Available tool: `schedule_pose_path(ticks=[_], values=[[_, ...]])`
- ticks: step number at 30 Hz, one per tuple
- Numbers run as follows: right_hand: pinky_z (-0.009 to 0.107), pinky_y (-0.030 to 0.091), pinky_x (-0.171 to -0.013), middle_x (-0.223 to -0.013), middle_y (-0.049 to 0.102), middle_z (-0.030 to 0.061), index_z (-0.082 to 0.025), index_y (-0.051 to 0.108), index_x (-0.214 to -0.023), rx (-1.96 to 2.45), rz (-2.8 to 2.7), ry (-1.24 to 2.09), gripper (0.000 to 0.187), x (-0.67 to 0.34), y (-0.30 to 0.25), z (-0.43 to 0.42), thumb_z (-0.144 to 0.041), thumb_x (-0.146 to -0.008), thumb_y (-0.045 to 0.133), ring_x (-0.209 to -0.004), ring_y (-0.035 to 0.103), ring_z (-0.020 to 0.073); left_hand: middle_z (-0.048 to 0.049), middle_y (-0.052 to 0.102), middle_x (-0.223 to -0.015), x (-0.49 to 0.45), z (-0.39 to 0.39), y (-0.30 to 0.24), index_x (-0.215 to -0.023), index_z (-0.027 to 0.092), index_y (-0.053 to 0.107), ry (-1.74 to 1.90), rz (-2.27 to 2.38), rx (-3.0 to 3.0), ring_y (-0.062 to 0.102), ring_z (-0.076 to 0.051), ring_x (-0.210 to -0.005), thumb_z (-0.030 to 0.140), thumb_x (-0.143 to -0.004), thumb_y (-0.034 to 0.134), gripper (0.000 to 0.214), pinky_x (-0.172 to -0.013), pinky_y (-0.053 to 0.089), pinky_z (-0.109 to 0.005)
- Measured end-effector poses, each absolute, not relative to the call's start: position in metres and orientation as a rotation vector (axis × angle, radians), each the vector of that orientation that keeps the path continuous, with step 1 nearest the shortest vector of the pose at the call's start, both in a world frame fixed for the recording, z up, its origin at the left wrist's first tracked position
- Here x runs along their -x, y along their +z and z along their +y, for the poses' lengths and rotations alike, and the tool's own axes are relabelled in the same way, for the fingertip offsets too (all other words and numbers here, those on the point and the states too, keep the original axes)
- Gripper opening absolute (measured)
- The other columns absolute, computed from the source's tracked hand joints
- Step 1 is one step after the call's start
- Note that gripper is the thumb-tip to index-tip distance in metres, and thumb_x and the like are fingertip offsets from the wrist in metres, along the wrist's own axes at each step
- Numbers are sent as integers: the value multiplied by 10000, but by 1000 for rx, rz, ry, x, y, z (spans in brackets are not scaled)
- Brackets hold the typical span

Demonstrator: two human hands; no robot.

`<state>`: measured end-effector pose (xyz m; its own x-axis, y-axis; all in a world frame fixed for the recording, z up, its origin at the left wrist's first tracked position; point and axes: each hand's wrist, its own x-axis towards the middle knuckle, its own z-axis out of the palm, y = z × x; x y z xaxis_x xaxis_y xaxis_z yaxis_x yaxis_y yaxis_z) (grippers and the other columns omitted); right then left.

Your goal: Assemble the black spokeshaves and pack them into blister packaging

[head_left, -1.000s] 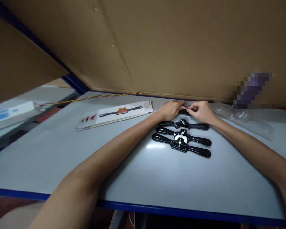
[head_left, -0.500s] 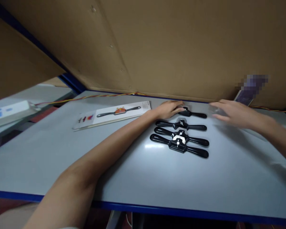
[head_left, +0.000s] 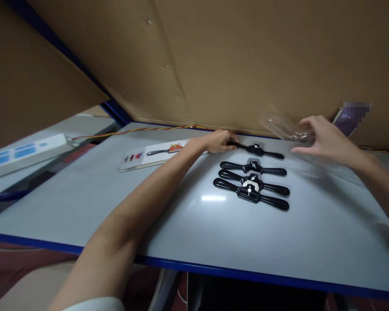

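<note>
At the back of the table, my left hand (head_left: 221,141) closes around the left handle of a black spokeshave (head_left: 256,149), whose body and right handle stay visible. Right of it, my right hand (head_left: 326,140) pinches a clear plastic blister shell (head_left: 280,125); thumb and fingers curve around its near end, and the shell is tilted up above the table. Several more black spokeshaves lie in a column nearer to me: an upper one (head_left: 253,167), a middle one (head_left: 254,178) and the nearest one (head_left: 249,194). Their handles point left and right.
Flat printed cards (head_left: 164,151) picturing a spokeshave lie left of the tools, partly behind my left forearm. A white power strip (head_left: 29,151) is at far left. Red and yellow wires (head_left: 149,128) run along the cardboard wall (head_left: 220,65). A pixelated panel (head_left: 352,117) leans at the back right.
My left hand has shifted from the far spokeshave's middle to its left handle, uncovering its body. My right hand has raised the clear shell. The view has shifted slightly.
</note>
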<state>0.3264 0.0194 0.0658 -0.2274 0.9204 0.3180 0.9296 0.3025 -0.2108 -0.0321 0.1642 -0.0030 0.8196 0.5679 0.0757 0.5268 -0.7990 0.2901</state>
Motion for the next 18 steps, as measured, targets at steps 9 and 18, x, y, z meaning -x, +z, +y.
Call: schedule_pose_path(ticks=[9, 18], values=[[524, 509, -1089, -1468, 658, 185, -221, 592, -1468, 1477, -2359, 355, 643, -237, 16, 78, -460, -898, 770, -1321, 636, 389, -114, 782, -1007, 33, 130, -19, -1067, 174, 737, 1028, 1001, -2596, 735, -245, -939, 401, -1027, 449, 369, -878, 560, -364], [369, 555, -749, -923, 802, 52, -243, 720, -1189, 1340, -2322, 592, 334, -250, 47, 96, -195, -860, 734, -838, 734, 266, -6, 620, -753, 73, 119, 2, -1122, 240, 606, 1503, 1489, -2133, 603, -160, -666, 691, -1027, 446, 488, -662, 486, -286]])
